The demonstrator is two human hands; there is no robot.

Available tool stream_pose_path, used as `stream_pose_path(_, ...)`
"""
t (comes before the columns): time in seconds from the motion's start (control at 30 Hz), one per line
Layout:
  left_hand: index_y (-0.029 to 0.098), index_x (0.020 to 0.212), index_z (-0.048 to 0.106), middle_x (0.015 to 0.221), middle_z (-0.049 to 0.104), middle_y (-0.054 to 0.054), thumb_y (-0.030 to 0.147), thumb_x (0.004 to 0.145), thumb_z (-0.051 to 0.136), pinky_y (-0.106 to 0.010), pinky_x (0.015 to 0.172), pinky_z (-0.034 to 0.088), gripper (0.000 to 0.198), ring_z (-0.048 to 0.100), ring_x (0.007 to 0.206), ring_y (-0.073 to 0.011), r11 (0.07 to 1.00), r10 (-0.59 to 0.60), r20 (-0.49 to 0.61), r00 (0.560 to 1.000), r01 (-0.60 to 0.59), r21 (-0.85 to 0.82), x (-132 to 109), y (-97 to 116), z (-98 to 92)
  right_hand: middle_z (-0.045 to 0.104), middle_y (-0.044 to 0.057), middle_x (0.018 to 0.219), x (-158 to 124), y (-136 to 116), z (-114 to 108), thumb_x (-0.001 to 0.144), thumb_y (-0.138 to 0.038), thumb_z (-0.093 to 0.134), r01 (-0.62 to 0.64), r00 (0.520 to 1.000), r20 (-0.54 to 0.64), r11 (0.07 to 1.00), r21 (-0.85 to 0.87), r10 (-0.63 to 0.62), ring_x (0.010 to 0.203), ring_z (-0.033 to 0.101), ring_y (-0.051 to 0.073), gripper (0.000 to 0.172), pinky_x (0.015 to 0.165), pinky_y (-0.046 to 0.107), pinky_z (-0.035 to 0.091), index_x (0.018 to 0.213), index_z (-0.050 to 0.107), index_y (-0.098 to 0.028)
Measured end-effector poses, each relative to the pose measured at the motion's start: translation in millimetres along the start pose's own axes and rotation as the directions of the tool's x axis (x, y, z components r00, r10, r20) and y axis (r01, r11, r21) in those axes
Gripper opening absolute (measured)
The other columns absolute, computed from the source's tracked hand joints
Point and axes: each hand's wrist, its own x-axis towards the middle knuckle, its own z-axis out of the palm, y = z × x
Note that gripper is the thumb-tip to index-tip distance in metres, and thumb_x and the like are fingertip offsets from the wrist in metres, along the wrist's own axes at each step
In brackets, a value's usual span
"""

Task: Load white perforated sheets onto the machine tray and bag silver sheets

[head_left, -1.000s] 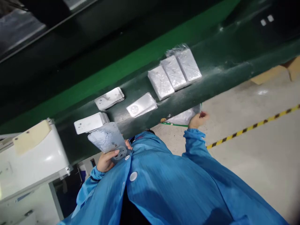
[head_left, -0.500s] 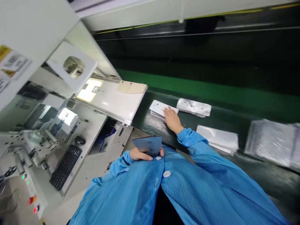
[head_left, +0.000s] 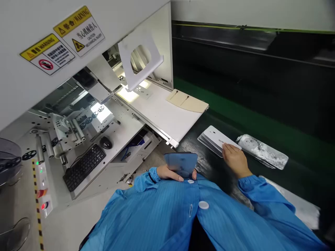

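Note:
My left hand (head_left: pixel 171 173) holds a small stack of thin blue-grey plates (head_left: pixel 181 162) with rounded corners close to my coat, its thumb across the lower edge. On the dark bench, my right hand (head_left: pixel 234 158) rests its extended fingers over the right end of a fanned pile of white plates (head_left: pixel 213 136). The thumb's contact with the pile is partly hidden. Right of that hand lies a second pile of plates (head_left: pixel 264 150) with grey smudged markings. A further white stack (head_left: pixel 295 205) lies partly behind my right sleeve.
A white machine shelf (head_left: pixel 167 116) with a cream flap (head_left: pixel 187 100) juts out above the bench. To the left are a keyboard (head_left: pixel 83 167), a mouse (head_left: pixel 105 142) and machine rollers. Warning labels (head_left: pixel 78 31) mark the overhanging panel. A green-edged dark bench (head_left: pixel 222 101) runs rightward.
The view has turned left, so everything sits further right in the picture. My left hand keeps the blue-grey plates, and my right hand stays on the white pile.

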Motion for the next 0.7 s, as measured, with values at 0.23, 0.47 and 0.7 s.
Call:
stream_pose_path(0.23,0.011,0.112,0.061,0.111,0.063,-0.015,0.046,0.065,0.076,-0.044,0.101,0.038,0.060,0.055,0.114,-0.0302,0.996,0.018,0.013,1.000,-0.017,-0.093,-5,5,-34.1,0.073,0.014,0.094,0,-7,-8,0.093,-0.025,0.043,0.022,0.992,-0.125,1.000,-0.001,-0.022,0.088,0.068,0.027,0.032,0.079,0.041,0.056,0.087,0.072,-0.013)
stream_pose_path(0.47,0.016,0.111,0.061,0.103,0.066,-0.013,0.044,0.063,0.077,-0.044,0.099,0.040,0.058,0.060,0.105,-0.0276,0.986,0.008,-0.024,1.000,-0.012,-0.167,-11,14,-48.2,0.070,0.015,0.106,60,-50,-45,0.094,-0.021,0.046,-0.090,0.942,-0.322,0.996,0.025,0.094,0.098,0.067,0.024,0.025,0.084,0.036,0.055,0.105,0.066,-0.011)
stream_pose_path(0.7,0.014,0.103,0.063,0.096,0.065,-0.012,0.041,0.064,0.076,-0.043,0.095,0.042,0.050,0.060,0.097,-0.0260,0.983,0.045,-0.078,0.996,-0.058,-0.175,-25,14,-55.8,0.061,0.015,0.128,180,-147,11,0.094,-0.013,0.035,0.107,0.994,-0.036,0.978,0.180,-0.102,0.119,0.057,0.025,0.039,0.097,0.040,0.050,0.123,0.061,-0.012)
